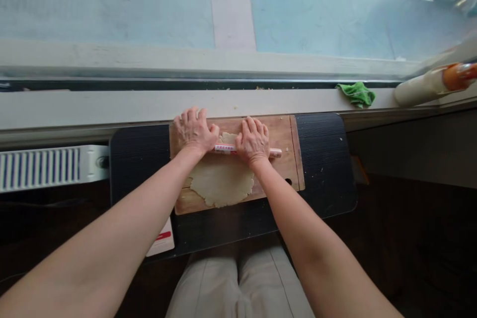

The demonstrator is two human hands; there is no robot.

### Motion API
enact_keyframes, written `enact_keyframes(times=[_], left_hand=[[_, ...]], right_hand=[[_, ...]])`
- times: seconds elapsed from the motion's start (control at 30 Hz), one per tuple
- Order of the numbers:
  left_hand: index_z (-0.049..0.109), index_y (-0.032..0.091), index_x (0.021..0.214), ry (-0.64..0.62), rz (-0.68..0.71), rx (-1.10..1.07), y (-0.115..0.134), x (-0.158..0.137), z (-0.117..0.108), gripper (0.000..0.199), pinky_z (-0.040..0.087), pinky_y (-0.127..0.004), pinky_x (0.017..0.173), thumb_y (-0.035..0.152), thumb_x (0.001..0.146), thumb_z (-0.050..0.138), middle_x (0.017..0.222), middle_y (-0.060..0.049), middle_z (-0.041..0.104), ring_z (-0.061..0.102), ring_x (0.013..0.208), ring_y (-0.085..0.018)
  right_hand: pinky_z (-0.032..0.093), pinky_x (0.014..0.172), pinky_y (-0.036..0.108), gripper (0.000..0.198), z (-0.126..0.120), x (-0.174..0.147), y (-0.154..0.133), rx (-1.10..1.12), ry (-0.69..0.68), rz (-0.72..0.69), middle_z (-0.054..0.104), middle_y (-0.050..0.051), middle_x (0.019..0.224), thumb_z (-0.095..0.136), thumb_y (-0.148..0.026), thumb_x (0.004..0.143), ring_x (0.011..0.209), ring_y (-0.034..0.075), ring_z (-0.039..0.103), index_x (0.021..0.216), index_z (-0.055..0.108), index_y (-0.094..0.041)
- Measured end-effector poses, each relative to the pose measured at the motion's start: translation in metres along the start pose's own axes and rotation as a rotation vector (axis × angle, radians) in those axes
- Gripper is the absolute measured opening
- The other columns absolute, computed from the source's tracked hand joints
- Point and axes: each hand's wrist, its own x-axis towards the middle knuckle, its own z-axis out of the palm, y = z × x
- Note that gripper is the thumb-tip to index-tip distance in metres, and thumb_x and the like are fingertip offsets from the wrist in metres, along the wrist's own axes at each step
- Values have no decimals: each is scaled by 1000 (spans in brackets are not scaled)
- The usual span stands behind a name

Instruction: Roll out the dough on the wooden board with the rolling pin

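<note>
A sheet of pale dough (222, 182) with ragged edges lies flat on a wooden cutting board (283, 131). Across its far part rests a rolling pin (225, 148) with a printed label around it. My left hand (194, 130) bears down on the pin's left end, its fingers reaching forward over it and hiding that end. My right hand (255, 140) is closed over the pin right of the label, and the right tip sticks out beyond it. A little of the dough shows past the pin, between the hands.
Under the board is a black table (324, 154) against a white windowsill (122, 104). On the sill are a green cloth (357, 94) and a pale bottle with an orange top (421, 88). A white radiator (44, 166) stands left; a white box (164, 239) sits at the table's front left.
</note>
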Motion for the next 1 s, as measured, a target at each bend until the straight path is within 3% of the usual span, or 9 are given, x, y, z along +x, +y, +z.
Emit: enact_keyframes(times=[0.3,0.67,0.8,0.9,1.0], left_hand=[[52,19,129,-11,56,-8,-8,-54,-14,51,20,-50,109,37,82,45,139,-12,47,38,127,-33],[54,15,124,18,-74,50,1,-1,-1,49,28,-51,102,32,78,49,130,-15,53,44,121,-34],[52,16,126,36,-28,62,-1,-27,-7,48,25,-49,106,33,81,46,134,-13,51,42,124,-33],[52,17,126,27,23,69,-6,-58,-13,47,23,-47,108,36,84,43,136,-12,50,42,124,-31],[54,18,125,16,53,67,-9,-71,-14,46,23,-46,108,36,84,43,136,-11,50,42,123,-30]], right_hand=[[24,112,42,46,10,-53,-6,14,6,-65,45,8,145,38,-30,93,129,24,39,135,48,-15],[25,108,46,38,4,1,3,43,42,-90,50,11,137,43,-24,88,126,27,38,122,57,-13],[23,109,46,43,7,-24,1,30,53,-89,45,12,142,42,-26,90,129,27,36,129,53,-11],[23,111,43,43,12,-55,-1,28,60,-117,48,9,142,38,-29,93,129,25,39,131,52,-14],[23,111,42,42,14,-67,-1,43,65,-151,50,7,140,37,-30,94,127,24,41,131,52,-17]])
